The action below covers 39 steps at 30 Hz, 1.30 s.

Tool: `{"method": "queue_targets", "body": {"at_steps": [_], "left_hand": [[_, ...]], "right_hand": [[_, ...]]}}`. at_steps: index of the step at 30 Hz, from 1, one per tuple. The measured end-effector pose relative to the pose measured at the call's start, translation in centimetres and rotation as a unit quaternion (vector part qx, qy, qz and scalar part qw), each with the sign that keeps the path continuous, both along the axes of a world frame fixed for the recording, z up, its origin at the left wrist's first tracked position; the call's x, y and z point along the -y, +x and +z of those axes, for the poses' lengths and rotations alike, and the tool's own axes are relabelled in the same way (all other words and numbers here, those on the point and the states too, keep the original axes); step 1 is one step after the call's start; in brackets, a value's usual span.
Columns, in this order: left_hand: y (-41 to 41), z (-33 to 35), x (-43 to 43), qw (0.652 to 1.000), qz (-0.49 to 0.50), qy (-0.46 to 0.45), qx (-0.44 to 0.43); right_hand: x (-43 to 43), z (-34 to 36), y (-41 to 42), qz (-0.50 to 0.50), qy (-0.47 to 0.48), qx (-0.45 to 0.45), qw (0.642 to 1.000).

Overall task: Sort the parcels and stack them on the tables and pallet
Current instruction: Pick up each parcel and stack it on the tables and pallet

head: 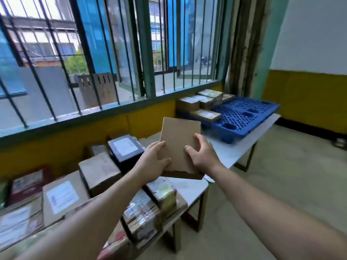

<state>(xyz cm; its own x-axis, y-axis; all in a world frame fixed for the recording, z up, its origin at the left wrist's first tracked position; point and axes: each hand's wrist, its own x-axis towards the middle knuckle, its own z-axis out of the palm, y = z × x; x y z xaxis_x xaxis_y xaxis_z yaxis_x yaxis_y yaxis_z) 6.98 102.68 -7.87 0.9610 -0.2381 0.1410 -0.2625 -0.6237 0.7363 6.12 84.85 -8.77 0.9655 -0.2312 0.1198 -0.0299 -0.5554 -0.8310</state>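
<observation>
A plain brown cardboard parcel (178,141) is held in the air above the near table, its blank face toward me. My left hand (155,158) grips its left edge and my right hand (201,152) grips its right side, fingers curled over the face. Below, the near white table (193,186) carries several parcels, among them a dark blue box with a white label (124,147) and brown labelled boxes (99,171). A blue plastic pallet (242,117) lies on the far white table (242,145), with several brown parcels (204,103) at its back left.
A barred window with a green frame (146,53) runs along the wall behind the tables. The yellow lower wall (304,98) closes the right corner. Bare concrete floor (281,175) spreads to the right of the tables. A small dark object (340,142) sits by the right wall.
</observation>
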Motion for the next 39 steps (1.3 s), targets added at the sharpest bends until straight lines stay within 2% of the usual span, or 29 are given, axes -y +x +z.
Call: {"method": "queue_targets", "body": {"at_steps": [6, 11, 16, 21, 30, 35, 39], "left_hand": [[2.1, -0.3, 20.7, 0.991, -0.133, 0.006, -0.019], [3.2, -0.7, 32.9, 0.974, -0.222, 0.034, -0.027], [6.0, -2.6, 41.2, 0.958, -0.278, 0.073, -0.022], [11.6, -4.2, 48.6, 0.944, -0.315, 0.090, -0.027], [23.5, -3.0, 61.9, 0.930, -0.362, 0.060, -0.028], [27.1, -3.6, 69.1, 0.917, -0.388, 0.081, -0.041], [30.2, -4.1, 75.8, 0.922, -0.376, 0.082, -0.049]], "right_hand": [[19.9, -0.1, -2.1, -0.130, 0.012, -0.004, 0.991], [31.3, -0.8, -3.9, -0.220, 0.022, -0.017, 0.975], [38.5, -2.8, -3.2, -0.281, 0.044, -0.035, 0.958], [44.9, -4.4, 1.3, -0.317, 0.040, -0.050, 0.946], [56.9, -2.4, 11.8, -0.389, 0.011, -0.058, 0.919], [63.4, -3.3, 14.9, -0.408, 0.026, -0.068, 0.910], [70.2, -4.1, 18.4, -0.398, 0.024, -0.070, 0.914]]}}
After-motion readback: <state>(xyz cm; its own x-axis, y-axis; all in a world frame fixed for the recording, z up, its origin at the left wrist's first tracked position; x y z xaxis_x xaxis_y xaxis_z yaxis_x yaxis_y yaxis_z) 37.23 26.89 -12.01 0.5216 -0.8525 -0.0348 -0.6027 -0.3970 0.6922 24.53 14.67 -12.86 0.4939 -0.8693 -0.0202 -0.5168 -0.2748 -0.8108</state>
